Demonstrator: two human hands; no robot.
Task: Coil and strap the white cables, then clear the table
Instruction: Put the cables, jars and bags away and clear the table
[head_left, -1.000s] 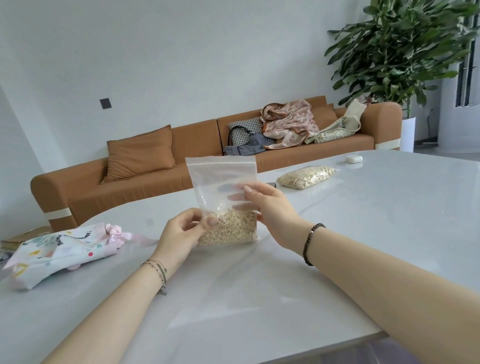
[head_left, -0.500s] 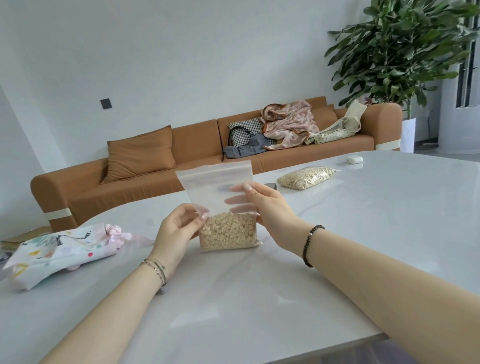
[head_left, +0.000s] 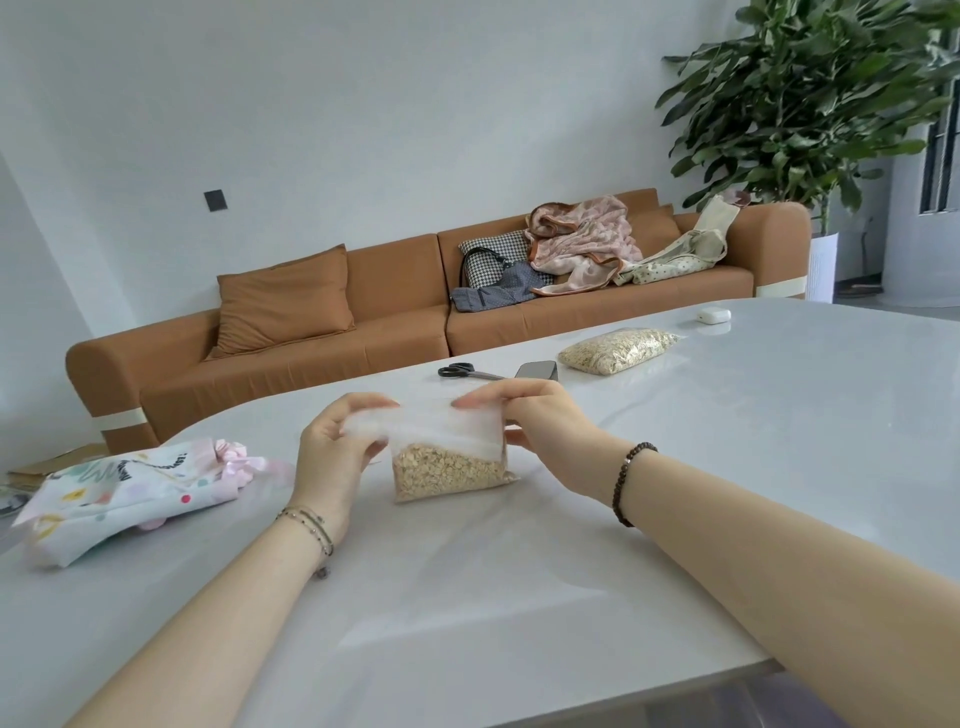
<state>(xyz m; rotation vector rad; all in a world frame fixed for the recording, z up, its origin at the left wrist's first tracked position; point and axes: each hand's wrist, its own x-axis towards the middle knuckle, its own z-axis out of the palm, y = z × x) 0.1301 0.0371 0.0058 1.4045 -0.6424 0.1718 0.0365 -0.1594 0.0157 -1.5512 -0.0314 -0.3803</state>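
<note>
Leftmost, a patterned fabric pouch (head_left: 119, 488) lies on the white table (head_left: 779, 441), with pink cloth bunched at its mouth.

Left hand (head_left: 332, 447): fingers curled, thumb and fingertips pinching the upper left corner of a clear zip bag (head_left: 449, 457). The plastic is blurred there, so the exact hold is hard to read.

The zip bag stands on the table between the two hands. Its lower half is filled with oat flakes; its empty upper part is folded or bent over toward the camera.

Behind it lie black-handled scissors (head_left: 465, 371).

Right hand (head_left: 540, 421): fingers bent, pinching the bag's upper right edge between thumb and fingertips.

Further right on the table: a dark phone (head_left: 536, 370), just beside the scissors, then a second bag of oats (head_left: 618, 351) lying flat, then a small white case (head_left: 714, 315) near the far edge.

White cables: none in view anywhere on the table. I cannot tell whether they are coiled, strapped or put away.

Judgement: the clearing part of the task is in hand, with this bag being closed or flattened at the top. The next move likely calls for running both pinches along the seal line with even pressure, keeping the bag upright so no flakes creep into the zip. The loose things then need gathering.
</note>
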